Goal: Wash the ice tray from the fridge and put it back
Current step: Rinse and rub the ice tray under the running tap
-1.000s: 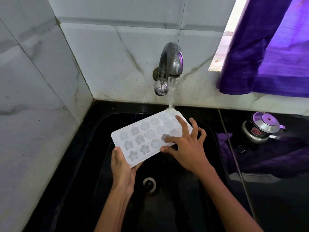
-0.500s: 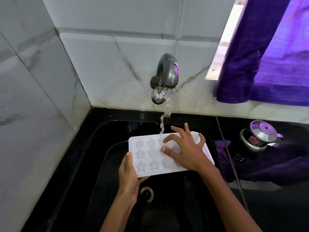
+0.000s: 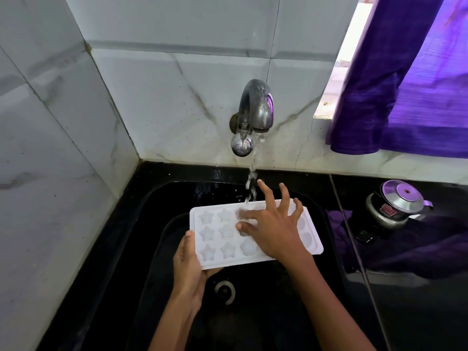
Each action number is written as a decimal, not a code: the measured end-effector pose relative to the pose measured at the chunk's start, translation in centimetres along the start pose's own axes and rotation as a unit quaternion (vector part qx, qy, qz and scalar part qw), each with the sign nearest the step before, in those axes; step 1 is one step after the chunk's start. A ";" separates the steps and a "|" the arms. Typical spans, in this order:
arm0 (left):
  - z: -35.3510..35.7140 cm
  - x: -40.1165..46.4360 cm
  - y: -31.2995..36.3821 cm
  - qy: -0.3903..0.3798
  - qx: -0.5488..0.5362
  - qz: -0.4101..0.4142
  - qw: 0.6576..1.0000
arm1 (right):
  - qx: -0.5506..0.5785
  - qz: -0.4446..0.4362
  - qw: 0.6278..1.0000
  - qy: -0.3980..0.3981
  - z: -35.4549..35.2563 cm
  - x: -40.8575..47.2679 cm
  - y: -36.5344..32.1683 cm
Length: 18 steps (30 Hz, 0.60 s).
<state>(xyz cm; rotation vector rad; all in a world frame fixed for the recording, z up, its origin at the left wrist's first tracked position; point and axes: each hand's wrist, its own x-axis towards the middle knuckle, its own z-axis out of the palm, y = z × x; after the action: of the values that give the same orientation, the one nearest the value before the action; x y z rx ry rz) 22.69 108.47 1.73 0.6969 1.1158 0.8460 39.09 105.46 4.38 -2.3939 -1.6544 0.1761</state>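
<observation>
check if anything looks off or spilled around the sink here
Nothing stands out. The ice tray is held over the black sink under the running tap; the left hand holds its edge, the right hand rubs the moulds. A small pressure cooker sits upright on the counter.

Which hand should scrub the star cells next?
Probably the right hand: its fingers lie spread on the ice tray beside those cells, under the tap's stream, while the left hand grips the near-left corner.
</observation>
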 end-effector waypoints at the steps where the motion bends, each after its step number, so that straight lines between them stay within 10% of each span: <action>1: -0.1 0.0 0.0 0.000 0.001 0.000 1.000 | -0.003 -0.002 1.000 -0.001 0.1 -0.1 -0.2; 18: -0.4 0.2 -0.6 0.021 -0.022 0.009 1.000 | 0.051 0.039 0.995 0.082 0.3 -1.8 -0.4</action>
<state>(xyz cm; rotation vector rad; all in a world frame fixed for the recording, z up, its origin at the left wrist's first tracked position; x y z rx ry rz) 22.53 108.30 1.01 0.6561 1.1264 0.9009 38.02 103.99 4.11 -2.3293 -1.4470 0.0734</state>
